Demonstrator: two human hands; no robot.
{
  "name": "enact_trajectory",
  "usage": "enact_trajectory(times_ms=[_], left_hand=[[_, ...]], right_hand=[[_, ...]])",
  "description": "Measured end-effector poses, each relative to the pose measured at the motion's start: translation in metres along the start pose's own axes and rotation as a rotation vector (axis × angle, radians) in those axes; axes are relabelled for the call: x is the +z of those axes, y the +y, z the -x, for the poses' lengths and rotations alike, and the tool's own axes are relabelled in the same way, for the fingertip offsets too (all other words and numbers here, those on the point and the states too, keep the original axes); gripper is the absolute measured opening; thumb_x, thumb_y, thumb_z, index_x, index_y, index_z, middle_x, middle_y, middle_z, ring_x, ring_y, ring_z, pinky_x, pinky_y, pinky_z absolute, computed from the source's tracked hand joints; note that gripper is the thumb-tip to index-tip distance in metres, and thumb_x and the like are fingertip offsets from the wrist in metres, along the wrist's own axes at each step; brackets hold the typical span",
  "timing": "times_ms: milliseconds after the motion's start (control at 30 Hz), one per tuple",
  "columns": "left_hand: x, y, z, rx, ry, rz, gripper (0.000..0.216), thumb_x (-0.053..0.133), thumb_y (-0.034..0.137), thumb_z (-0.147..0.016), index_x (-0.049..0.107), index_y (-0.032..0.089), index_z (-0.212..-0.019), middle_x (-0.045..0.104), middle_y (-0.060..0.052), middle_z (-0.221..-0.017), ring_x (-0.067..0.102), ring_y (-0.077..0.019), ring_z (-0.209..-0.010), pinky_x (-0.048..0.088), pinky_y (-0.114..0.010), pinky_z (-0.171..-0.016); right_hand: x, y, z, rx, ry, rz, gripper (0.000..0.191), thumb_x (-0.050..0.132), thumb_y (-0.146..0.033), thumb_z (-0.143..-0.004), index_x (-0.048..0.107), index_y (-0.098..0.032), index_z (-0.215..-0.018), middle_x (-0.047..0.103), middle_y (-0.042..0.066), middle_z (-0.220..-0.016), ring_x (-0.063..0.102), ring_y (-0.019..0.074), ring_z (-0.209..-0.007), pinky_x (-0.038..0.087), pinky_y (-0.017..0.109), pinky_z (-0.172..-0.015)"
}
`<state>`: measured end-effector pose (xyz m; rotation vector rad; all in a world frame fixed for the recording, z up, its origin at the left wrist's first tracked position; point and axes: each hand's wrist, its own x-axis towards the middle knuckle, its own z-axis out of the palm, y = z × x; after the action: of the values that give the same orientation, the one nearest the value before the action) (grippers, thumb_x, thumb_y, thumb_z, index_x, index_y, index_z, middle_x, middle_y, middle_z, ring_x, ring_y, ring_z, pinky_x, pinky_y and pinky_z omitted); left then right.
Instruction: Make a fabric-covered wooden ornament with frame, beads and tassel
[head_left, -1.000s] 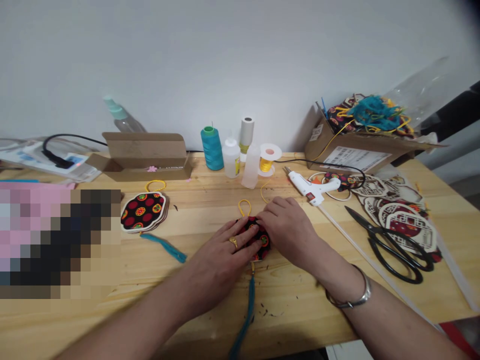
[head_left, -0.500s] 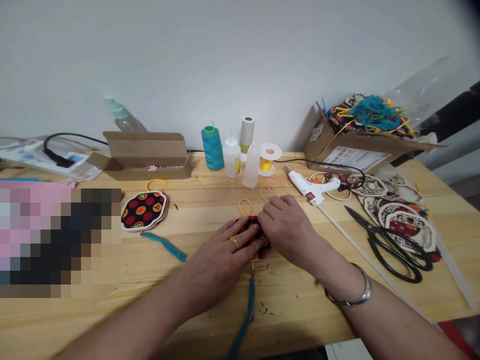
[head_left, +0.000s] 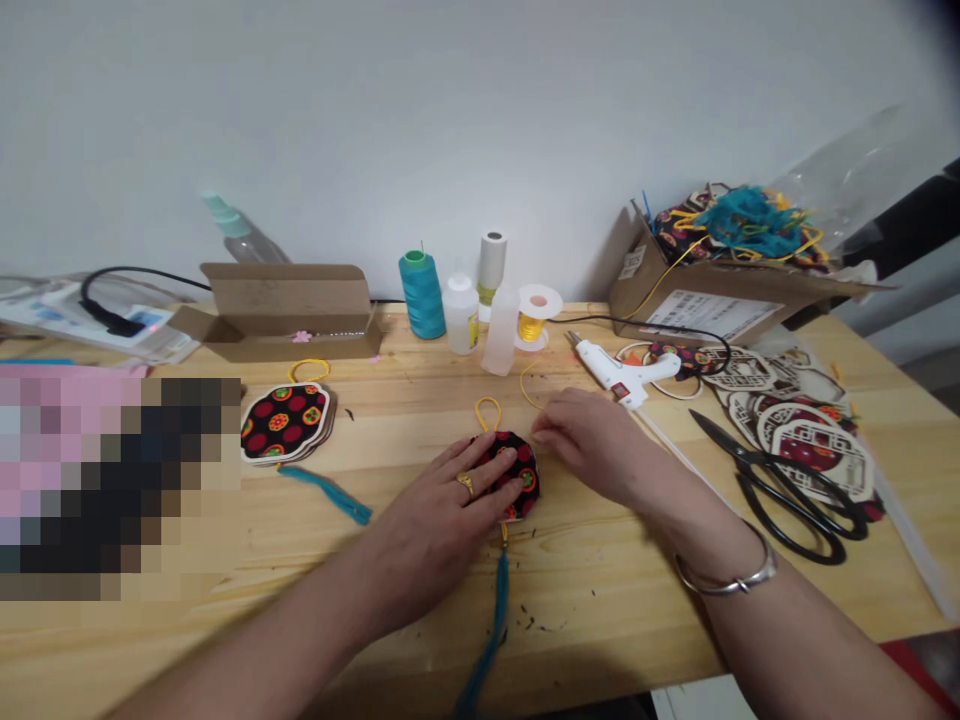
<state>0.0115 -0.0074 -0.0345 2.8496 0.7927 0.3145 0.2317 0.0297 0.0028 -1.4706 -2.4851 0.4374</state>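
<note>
On the wooden table (head_left: 600,600), the left hand (head_left: 442,510) pins the ornament (head_left: 525,470) still with straight fingers (right hand (head_left: 592,440) slack-fingered, empty, alongside).

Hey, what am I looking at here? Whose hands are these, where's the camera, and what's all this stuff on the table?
No machine here: a person's two bare hands, filmed by a camera worn on their head, looking forward and down. The left hand lies flat on a small black flowered fabric ornament with a yellow loop and teal tassel. The right hand sits just beside it; whether it pinches anything is unclear. On the wooden table: a glue gun, scissors, a teal thread spool.
</note>
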Motion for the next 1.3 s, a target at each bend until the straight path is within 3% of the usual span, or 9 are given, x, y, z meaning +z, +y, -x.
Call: enact_trajectory(times_ms=[100, 233, 500, 1067, 1300], left_hand=[[0.000, 0.000, 0.000, 0.004, -0.001, -0.006, 0.058, 0.045, 0.001, -0.078, 0.043, 0.018, -0.134, 0.039, -0.009, -0.147, 0.024, -0.0299, -0.139, 0.033, -0.053, -0.109], [0.000, 0.000, 0.000, -0.009, 0.003, 0.014, 0.060, 0.045, 0.001, -0.077, 0.044, 0.019, -0.134, 0.040, -0.009, -0.146, 0.023, -0.0285, -0.139, 0.033, -0.052, -0.109], [0.004, -0.002, 0.000, 0.018, 0.068, 0.034, 0.060, 0.045, 0.002, -0.077, 0.042, 0.019, -0.134, 0.043, -0.009, -0.144, 0.023, -0.0266, -0.140, 0.034, -0.052, -0.108], [0.001, -0.002, -0.001, 0.009, -0.001, 0.010, 0.059, 0.045, 0.003, -0.078, 0.041, 0.021, -0.135, 0.039, -0.006, -0.147, 0.020, -0.0264, -0.140, 0.030, -0.050, -0.111], [0.000, -0.001, -0.001, 0.024, 0.002, -0.002, 0.061, 0.045, 0.001, -0.077, 0.041, 0.017, -0.135, 0.038, -0.008, -0.147, 0.019, -0.0286, -0.140, 0.030, -0.052, -0.110]], right_hand=[[0.005, 0.001, 0.000, -0.032, 0.003, -0.116, 0.004, 0.059, -0.018, -0.084, 0.063, -0.016, -0.082, 0.063, 0.002, -0.080, 0.053, 0.0137, -0.077, 0.037, 0.026, -0.070], [0.011, 0.002, 0.000, -0.034, 0.042, -0.117, 0.011, 0.062, -0.025, -0.083, 0.061, -0.015, -0.088, 0.062, 0.003, -0.083, 0.051, 0.0151, -0.081, 0.037, 0.027, -0.071], [0.012, 0.001, -0.001, -0.055, 0.015, -0.097, 0.005, 0.062, -0.020, -0.082, 0.062, -0.016, -0.079, 0.060, 0.001, -0.077, 0.051, 0.0140, -0.077, 0.036, 0.026, -0.069], [0.013, 0.000, -0.001, -0.055, 0.015, -0.122, 0.006, 0.063, -0.015, -0.081, 0.065, -0.016, -0.075, 0.061, 0.001, -0.074, 0.052, 0.0135, -0.076, 0.036, 0.025, -0.069], [0.014, 0.003, -0.002, -0.050, -0.011, -0.084, 0.008, 0.063, -0.020, -0.082, 0.066, -0.016, -0.076, 0.063, 0.002, -0.076, 0.053, 0.0146, -0.077, 0.036, 0.026, -0.070]])
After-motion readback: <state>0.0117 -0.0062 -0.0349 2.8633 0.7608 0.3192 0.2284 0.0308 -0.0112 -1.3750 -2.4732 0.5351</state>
